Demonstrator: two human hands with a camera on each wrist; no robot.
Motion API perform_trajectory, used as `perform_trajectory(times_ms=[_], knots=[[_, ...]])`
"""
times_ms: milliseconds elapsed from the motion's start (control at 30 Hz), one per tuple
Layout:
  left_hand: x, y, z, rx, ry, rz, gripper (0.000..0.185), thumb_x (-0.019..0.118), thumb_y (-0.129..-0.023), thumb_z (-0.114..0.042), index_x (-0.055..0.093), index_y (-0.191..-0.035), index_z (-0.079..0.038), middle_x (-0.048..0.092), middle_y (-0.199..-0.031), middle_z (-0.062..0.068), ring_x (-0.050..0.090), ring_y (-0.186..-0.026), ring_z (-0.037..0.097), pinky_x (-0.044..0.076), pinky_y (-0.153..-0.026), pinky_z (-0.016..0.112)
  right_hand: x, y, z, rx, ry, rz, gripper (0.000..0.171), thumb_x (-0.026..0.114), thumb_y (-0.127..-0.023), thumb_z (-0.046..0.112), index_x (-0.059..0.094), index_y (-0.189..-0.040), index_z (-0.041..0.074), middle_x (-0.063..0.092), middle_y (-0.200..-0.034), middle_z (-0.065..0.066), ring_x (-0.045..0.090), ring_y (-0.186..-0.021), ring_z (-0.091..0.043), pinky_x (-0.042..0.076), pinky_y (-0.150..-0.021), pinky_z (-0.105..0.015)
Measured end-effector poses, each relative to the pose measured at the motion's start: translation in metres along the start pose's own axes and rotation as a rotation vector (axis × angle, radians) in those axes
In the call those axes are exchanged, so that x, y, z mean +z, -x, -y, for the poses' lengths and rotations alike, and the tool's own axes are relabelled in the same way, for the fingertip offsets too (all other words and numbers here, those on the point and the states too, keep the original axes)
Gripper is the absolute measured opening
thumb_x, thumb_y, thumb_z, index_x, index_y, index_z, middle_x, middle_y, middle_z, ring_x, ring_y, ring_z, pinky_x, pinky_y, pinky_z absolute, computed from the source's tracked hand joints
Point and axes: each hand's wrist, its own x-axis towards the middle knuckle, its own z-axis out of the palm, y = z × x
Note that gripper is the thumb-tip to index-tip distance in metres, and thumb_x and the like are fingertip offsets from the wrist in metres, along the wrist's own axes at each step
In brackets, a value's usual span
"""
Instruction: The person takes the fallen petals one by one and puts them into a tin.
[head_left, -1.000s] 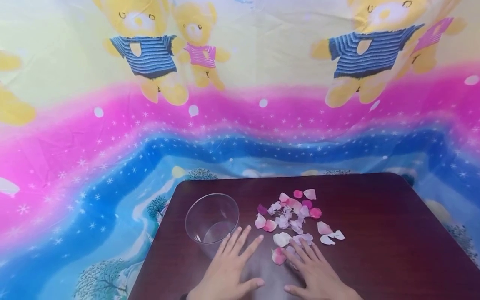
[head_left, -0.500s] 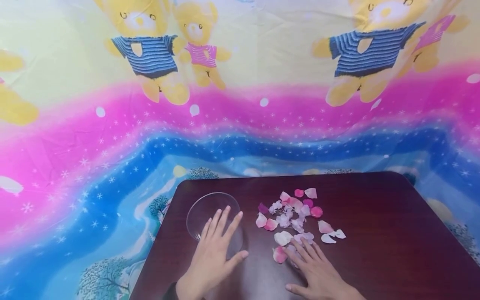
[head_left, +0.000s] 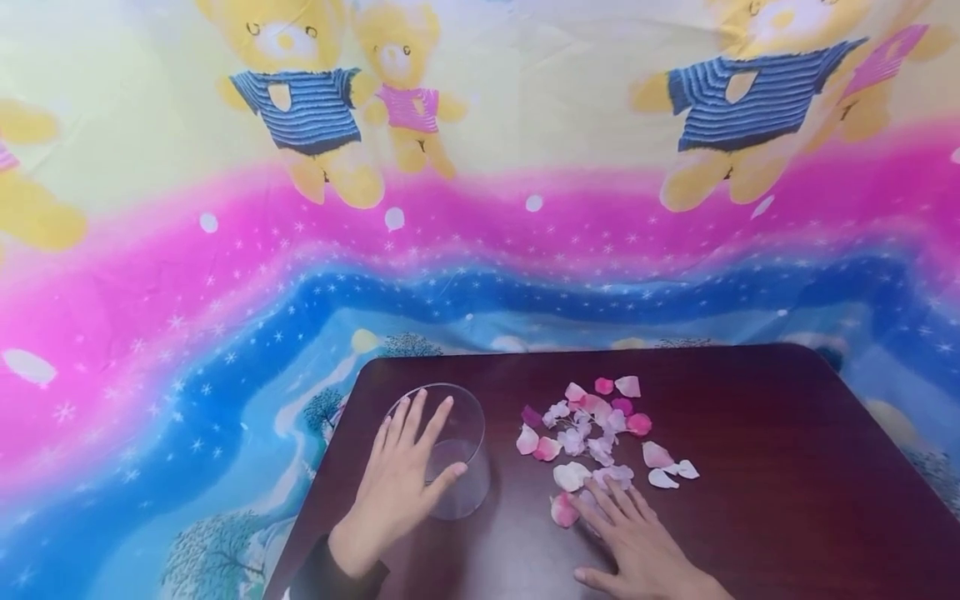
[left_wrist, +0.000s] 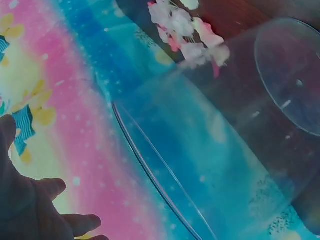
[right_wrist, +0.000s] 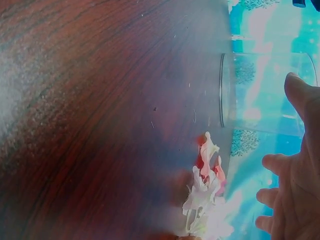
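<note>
A clear glass cup (head_left: 459, 471) stands upright on the left part of the dark wooden table (head_left: 757, 467). My left hand (head_left: 405, 479) is at the cup with straight fingers over its left rim and the thumb across its near wall. I cannot tell if it presses. Up close in the left wrist view are the cup (left_wrist: 215, 150) and my spread fingers (left_wrist: 35, 210). My right hand (head_left: 633, 537) lies flat on the table, and its fingertips touch the near edge of a pile of pink and white petals (head_left: 592, 425). The right wrist view shows those petals (right_wrist: 205, 190) beside the cup (right_wrist: 255, 95).
A bright cloth (head_left: 480, 233) printed with teddy bears hangs behind the table and drapes down round its left and far edges. The table's far corners are rounded. Bare wood (head_left: 810, 517) lies to the right of the petals.
My left hand has slid forward and left from the table top onto the cup. My right hand has stayed at the petals.
</note>
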Motion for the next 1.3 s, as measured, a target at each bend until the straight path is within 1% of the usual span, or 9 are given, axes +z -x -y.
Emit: perform_trajectory(times_ms=[200, 333, 500, 600, 767, 933, 1100, 1200, 1300], knots=[[-0.004, -0.012, 0.018, -0.069, 0.005, 0.002, 0.079, 0.056, -0.095, -0.060, 0.021, -0.161, -0.034, 0.022, -0.168, 0.015, 0.018, -0.157, 0.040, 0.019, -0.122, 0.062, -0.001, -0.001, 0.002, 0.055, -0.034, 0.036, 0.088, 0.066, -0.077, 0.075, 0.051, -0.148, 0.025, 0.054, -0.152, -0.009, 0.049, -0.139, -0.039, -0.028, -0.113, -0.020], [-0.001, -0.017, 0.031, -0.109, -0.024, 0.015, 0.079, 0.054, -0.095, -0.063, 0.022, -0.161, -0.033, 0.023, -0.168, 0.016, 0.018, -0.156, 0.041, 0.018, -0.122, 0.062, 0.000, -0.001, 0.002, 0.044, -0.031, 0.029, 0.089, 0.066, -0.076, 0.075, 0.051, -0.148, 0.025, 0.054, -0.151, -0.009, 0.049, -0.138, -0.039, -0.028, -0.113, -0.019], [0.007, -0.024, 0.045, -0.146, -0.030, 0.055, 0.080, 0.050, -0.096, -0.066, 0.023, -0.161, -0.030, 0.023, -0.168, 0.018, 0.017, -0.156, 0.042, 0.018, -0.122, 0.063, 0.003, 0.001, 0.001, 0.010, 0.001, -0.024, 0.090, 0.066, -0.075, 0.076, 0.054, -0.146, 0.023, 0.056, -0.149, -0.011, 0.048, -0.137, -0.037, -0.026, -0.115, -0.021], [0.012, -0.028, 0.051, -0.155, -0.001, 0.087, 0.080, 0.050, -0.096, -0.065, 0.025, -0.161, -0.026, 0.025, -0.167, 0.020, 0.019, -0.156, 0.044, 0.019, -0.121, 0.064, 0.006, 0.002, -0.001, 0.011, 0.002, -0.034, 0.089, 0.066, -0.075, 0.075, 0.053, -0.147, 0.024, 0.055, -0.150, -0.011, 0.046, -0.138, -0.036, -0.025, -0.116, -0.022], [0.018, -0.033, 0.058, -0.166, 0.055, 0.142, 0.082, 0.051, -0.097, -0.062, 0.023, -0.162, -0.021, 0.024, -0.166, 0.022, 0.019, -0.155, 0.046, 0.022, -0.119, 0.066, 0.005, 0.001, 0.001, 0.040, -0.026, -0.009, 0.088, 0.067, -0.076, 0.074, 0.052, -0.148, 0.025, 0.052, -0.153, -0.010, 0.048, -0.138, -0.039, -0.026, -0.115, -0.021], [0.022, -0.040, 0.068, -0.207, 0.054, 0.193, 0.085, 0.054, -0.097, -0.059, 0.018, -0.163, -0.018, 0.023, -0.165, 0.025, 0.020, -0.153, 0.048, 0.026, -0.117, 0.067, 0.004, 0.000, 0.001, 0.054, -0.040, 0.024, 0.087, 0.065, -0.077, 0.074, 0.052, -0.148, 0.025, 0.052, -0.154, -0.010, 0.048, -0.139, -0.040, -0.027, -0.114, -0.021], [0.026, -0.042, 0.076, -0.258, 0.037, 0.222, 0.086, 0.059, -0.097, -0.053, 0.019, -0.162, -0.015, 0.028, -0.163, 0.027, 0.030, -0.149, 0.049, 0.034, -0.112, 0.067, 0.005, 0.000, 0.001, 0.051, -0.041, 0.038, 0.087, 0.066, -0.077, 0.074, 0.052, -0.147, 0.025, 0.052, -0.153, -0.011, 0.050, -0.138, -0.040, -0.028, -0.114, -0.020], [0.028, -0.043, 0.079, -0.270, 0.020, 0.233, 0.082, 0.059, -0.098, -0.051, 0.023, -0.161, -0.013, 0.040, -0.156, 0.027, 0.045, -0.139, 0.048, 0.044, -0.104, 0.062, 0.006, 0.000, 0.000, 0.055, -0.043, 0.039, 0.088, 0.066, -0.076, 0.075, 0.052, -0.147, 0.026, 0.053, -0.152, -0.010, 0.050, -0.138, -0.040, -0.028, -0.113, -0.019], [0.030, -0.045, 0.081, -0.281, 0.003, 0.250, 0.075, 0.056, -0.100, -0.049, 0.029, -0.159, -0.011, 0.055, -0.145, 0.024, 0.059, -0.126, 0.043, 0.052, -0.094, 0.057, 0.006, 0.000, 0.000, 0.059, -0.050, 0.038, 0.088, 0.067, -0.076, 0.075, 0.052, -0.148, 0.027, 0.053, -0.153, -0.009, 0.050, -0.138, -0.039, -0.028, -0.112, -0.018]])
